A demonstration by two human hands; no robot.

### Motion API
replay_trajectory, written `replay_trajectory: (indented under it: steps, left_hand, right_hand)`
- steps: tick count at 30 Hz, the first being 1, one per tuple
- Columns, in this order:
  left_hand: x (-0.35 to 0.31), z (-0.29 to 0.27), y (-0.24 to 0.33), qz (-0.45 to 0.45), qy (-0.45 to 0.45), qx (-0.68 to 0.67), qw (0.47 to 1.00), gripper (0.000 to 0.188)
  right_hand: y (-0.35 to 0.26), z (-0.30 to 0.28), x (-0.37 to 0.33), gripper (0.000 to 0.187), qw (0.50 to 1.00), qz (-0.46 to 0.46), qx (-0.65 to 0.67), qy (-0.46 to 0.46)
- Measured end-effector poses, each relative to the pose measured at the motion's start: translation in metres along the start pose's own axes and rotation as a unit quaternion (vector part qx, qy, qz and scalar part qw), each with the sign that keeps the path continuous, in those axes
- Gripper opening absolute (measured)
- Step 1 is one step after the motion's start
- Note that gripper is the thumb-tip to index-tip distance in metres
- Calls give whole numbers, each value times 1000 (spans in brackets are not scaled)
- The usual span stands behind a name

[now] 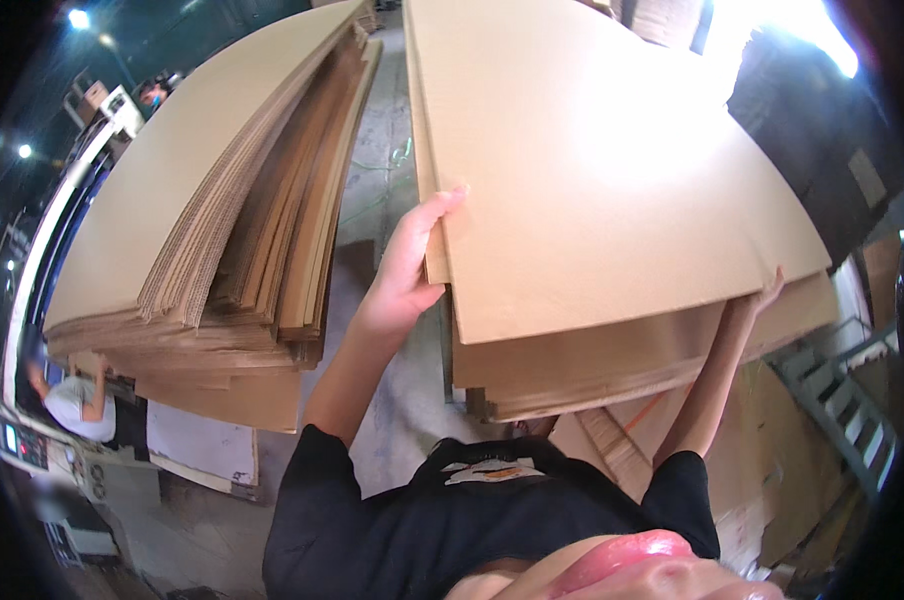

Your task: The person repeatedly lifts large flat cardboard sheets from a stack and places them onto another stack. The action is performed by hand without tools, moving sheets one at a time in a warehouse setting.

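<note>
A large tan cardboard sheet (572,240) lies tilted in front of me, its near edge lifted off the stack of cardboard sheets (582,365) below. My left hand (412,245) grips the sheet's left edge near the close corner, thumb on top and fingers hidden underneath. At the right end of the near edge, my right hand (765,295) holds the same sheet, with a fingertip showing on top and the other fingers largely out of sight. Glare washes out the sheet's upper middle.
A second tall stack of cardboard (202,200) stands to the left, across a narrow strip of grey floor (377,160). Beyond it, at far left, a person (82,405) is beside a machine with a control panel (22,440). A grey slatted metal frame (852,410) is at right.
</note>
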State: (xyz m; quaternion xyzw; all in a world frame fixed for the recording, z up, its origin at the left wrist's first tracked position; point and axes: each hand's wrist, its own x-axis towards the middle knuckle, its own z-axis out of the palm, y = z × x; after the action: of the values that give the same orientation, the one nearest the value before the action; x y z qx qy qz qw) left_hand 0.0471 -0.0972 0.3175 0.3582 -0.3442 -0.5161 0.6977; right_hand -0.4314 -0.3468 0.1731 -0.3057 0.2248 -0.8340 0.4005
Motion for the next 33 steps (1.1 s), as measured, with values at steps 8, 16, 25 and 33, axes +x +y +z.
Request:
replay_trajectory:
  steps: [8, 16, 25, 33]
  left_hand:
    - [21, -9, 43, -34, -52, -39, 997, 24]
    - [49, 32, 19, 443, -157, -62, 881, 97]
    - [-19, -71, 48, 538, -79, 375, 751, 90]
    - [-151, -192, 194, 639, 231, 511, 526, 82]
  right_hand:
    - [6, 13, 47, 45, 998, 55, -39, 10]
    - [-73, 162, 28, 39, 948, 264, 148, -103]
    - [-71, 389, -60, 37, 920, -130, -138, -344]
    - [-17, 621, -261, 41, 804, -338, -268, -410]
